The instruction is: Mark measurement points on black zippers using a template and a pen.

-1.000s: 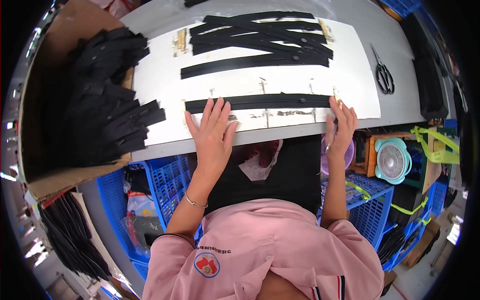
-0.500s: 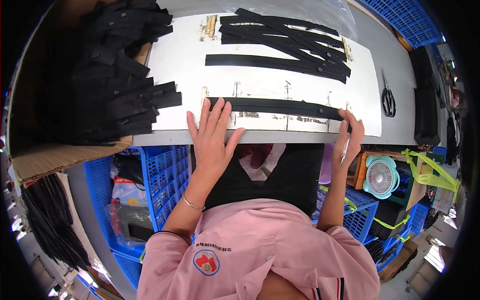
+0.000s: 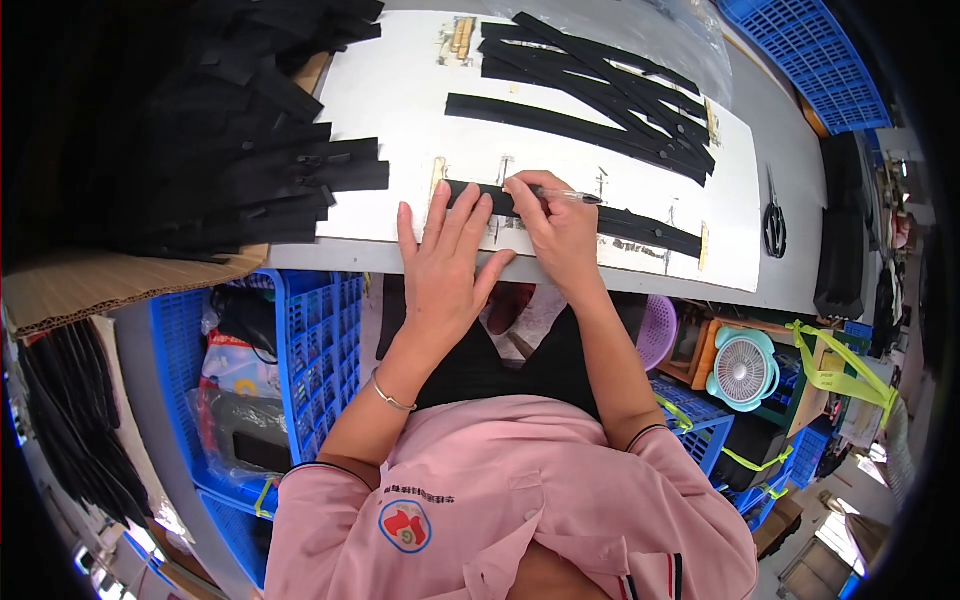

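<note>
Your L hand (image 3: 447, 268) is spread, fingers on the black strip (image 3: 630, 226), gripping nothing; R hand (image 3: 563, 235) over it, grip curled round a pen (image 3: 575, 196). Strip lies nr front edge of white board (image 3: 385, 110).

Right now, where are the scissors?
In the head view, the black-handled scissors lie toward the right, on the gray tabletop just beyond the right edge of the white board, blades pointing up the picture.
</note>
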Motion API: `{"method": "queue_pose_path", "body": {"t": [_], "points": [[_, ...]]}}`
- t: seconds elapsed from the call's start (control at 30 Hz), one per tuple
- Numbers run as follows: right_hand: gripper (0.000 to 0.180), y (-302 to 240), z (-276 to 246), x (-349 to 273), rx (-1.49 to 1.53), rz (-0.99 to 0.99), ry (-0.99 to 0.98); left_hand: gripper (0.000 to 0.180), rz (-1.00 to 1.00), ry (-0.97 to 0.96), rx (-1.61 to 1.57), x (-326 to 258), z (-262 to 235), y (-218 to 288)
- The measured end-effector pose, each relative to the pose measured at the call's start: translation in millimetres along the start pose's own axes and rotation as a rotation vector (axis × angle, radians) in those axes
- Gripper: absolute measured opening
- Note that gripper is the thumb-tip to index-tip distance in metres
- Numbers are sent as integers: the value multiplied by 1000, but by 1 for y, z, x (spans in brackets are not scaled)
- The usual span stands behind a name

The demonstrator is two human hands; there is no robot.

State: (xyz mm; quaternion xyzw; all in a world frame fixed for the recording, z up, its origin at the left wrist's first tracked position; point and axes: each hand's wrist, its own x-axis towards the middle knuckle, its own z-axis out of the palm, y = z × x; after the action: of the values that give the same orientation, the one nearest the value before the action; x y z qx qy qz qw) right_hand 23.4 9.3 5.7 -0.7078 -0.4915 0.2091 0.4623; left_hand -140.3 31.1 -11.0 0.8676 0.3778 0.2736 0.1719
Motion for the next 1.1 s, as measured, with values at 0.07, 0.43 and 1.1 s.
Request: {"method": "queue_pose_path", "body": {"t": [0.07, 0.43, 1.1], "points": [[20, 3, 3, 0, 5, 7, -7, 61, -9, -2, 5, -2, 0, 0], [16, 4, 9, 1, 5, -74, 110, 62, 2, -20, 17, -1, -1, -1], [17, 9, -39, -12, 199, -26, 17, 60, -10, -28, 47, -1, 1, -1]]}}
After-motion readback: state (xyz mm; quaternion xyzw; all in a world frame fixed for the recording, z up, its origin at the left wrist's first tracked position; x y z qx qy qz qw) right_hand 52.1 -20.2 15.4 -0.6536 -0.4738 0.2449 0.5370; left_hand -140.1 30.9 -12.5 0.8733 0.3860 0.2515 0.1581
